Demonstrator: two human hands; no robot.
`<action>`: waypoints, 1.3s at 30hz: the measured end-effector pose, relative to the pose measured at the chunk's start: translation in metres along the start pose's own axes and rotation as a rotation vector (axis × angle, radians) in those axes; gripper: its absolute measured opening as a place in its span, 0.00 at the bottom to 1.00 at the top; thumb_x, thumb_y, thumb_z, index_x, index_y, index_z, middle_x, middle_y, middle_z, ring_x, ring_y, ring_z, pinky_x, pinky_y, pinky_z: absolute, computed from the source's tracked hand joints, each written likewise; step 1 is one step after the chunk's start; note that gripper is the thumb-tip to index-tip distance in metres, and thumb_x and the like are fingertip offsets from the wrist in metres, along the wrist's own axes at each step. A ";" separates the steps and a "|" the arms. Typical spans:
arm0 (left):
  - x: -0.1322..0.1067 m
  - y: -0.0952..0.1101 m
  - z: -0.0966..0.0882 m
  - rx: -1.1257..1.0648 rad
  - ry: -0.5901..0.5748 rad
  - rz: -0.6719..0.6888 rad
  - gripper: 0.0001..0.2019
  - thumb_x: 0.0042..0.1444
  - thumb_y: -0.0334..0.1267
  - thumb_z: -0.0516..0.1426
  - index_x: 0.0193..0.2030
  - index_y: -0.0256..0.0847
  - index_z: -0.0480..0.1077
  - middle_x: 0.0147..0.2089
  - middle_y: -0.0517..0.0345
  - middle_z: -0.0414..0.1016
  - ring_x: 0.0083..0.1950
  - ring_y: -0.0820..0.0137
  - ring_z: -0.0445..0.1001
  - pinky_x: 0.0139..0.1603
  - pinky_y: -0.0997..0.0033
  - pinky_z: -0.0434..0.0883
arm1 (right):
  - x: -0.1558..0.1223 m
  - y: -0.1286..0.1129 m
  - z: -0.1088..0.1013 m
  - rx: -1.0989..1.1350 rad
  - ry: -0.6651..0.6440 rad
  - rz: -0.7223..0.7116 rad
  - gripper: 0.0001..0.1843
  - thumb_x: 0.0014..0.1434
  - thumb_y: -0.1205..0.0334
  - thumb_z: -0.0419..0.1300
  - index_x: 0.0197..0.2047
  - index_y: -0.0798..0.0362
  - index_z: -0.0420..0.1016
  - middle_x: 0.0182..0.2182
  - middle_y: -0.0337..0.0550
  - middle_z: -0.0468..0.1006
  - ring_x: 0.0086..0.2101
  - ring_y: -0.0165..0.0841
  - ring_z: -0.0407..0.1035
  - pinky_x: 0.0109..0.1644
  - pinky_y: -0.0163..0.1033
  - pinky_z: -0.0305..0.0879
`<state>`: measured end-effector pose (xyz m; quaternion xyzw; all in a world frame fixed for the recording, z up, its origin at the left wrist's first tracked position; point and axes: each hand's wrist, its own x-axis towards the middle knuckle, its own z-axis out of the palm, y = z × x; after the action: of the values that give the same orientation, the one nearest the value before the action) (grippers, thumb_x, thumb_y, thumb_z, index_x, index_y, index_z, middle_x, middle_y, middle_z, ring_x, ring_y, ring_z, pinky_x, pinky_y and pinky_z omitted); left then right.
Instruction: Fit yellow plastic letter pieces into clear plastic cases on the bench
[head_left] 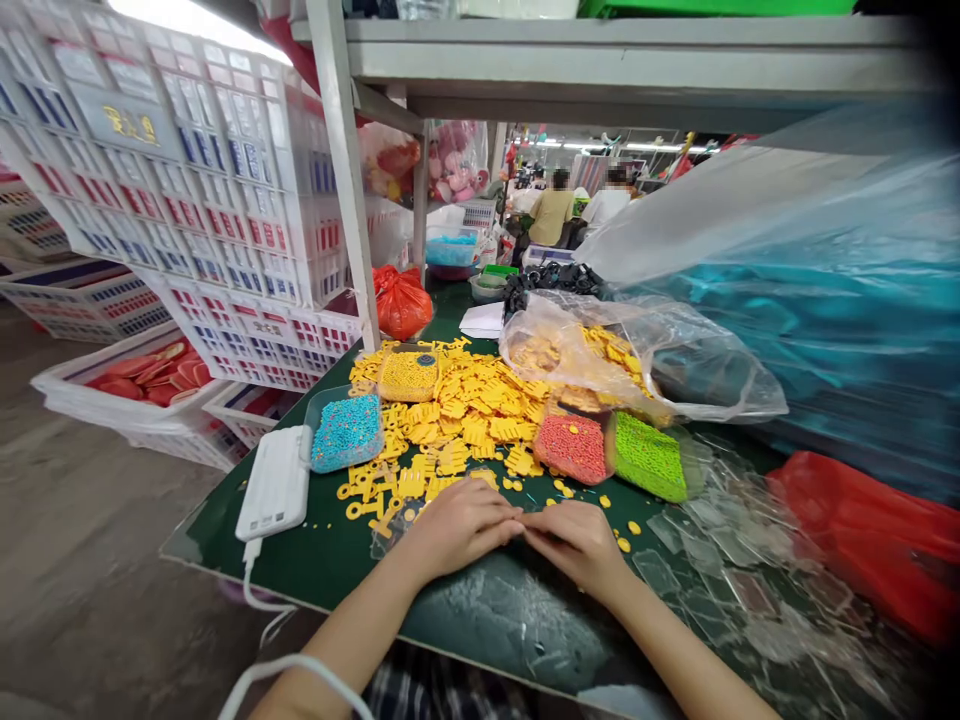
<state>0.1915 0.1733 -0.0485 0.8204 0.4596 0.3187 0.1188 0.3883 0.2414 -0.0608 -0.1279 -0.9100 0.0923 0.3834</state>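
Note:
My left hand [463, 522] and my right hand [581, 545] meet at the fingertips above the front of the green tabletop [480, 620]. Both have their fingers closed; anything pinched between them is too small or hidden to make out. Just beyond them spreads a pile of flat yellow plastic pieces [487, 400]. Small round yellow pieces [624, 545] lie beside my right hand. Around the pile sit clear trays of tiny beads: blue beads [347, 435], yellow beads [409, 378], red beads [574, 450] and green beads [649, 458].
A white power bank [276, 480] with a cable lies at the left edge. Clear flat plastic pieces [701, 545] and a red bag [870, 530] are on the right. An open plastic bag [712, 370] holds yellow pieces. Crates [187, 180] stand left, beside a shelf post [345, 180].

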 end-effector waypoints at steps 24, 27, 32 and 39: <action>-0.006 0.000 -0.007 0.359 0.411 0.166 0.13 0.67 0.37 0.50 0.33 0.42 0.71 0.37 0.63 0.79 0.40 0.69 0.72 0.51 0.63 0.57 | 0.019 0.083 -0.040 -0.545 -0.129 0.539 0.19 0.64 0.53 0.50 0.41 0.52 0.79 0.41 0.49 0.81 0.44 0.44 0.72 0.42 0.44 0.59; -0.007 0.008 -0.008 0.359 0.450 0.226 0.10 0.66 0.36 0.52 0.34 0.43 0.72 0.35 0.65 0.80 0.39 0.71 0.73 0.50 0.64 0.57 | 0.005 0.083 -0.038 -0.575 -0.062 0.490 0.20 0.65 0.50 0.48 0.40 0.51 0.77 0.39 0.47 0.80 0.43 0.42 0.71 0.42 0.44 0.59; 0.002 0.016 -0.029 0.371 0.628 0.124 0.11 0.65 0.34 0.51 0.34 0.44 0.72 0.33 0.64 0.80 0.35 0.71 0.73 0.47 0.64 0.60 | -0.011 0.089 -0.035 -0.598 -0.069 0.320 0.18 0.66 0.53 0.49 0.40 0.51 0.77 0.38 0.47 0.79 0.40 0.40 0.69 0.41 0.43 0.59; 0.059 -0.038 -0.131 0.432 0.391 -0.246 0.18 0.65 0.46 0.47 0.38 0.41 0.76 0.36 0.56 0.81 0.39 0.66 0.75 0.46 0.65 0.65 | -0.002 0.076 -0.033 -0.702 -0.015 0.252 0.16 0.67 0.60 0.48 0.36 0.53 0.76 0.36 0.47 0.78 0.39 0.40 0.67 0.41 0.43 0.55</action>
<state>0.1054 0.2303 0.0585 0.6881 0.6265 0.3488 -0.1112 0.4259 0.3150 -0.0598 -0.3621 -0.8661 -0.1779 0.2952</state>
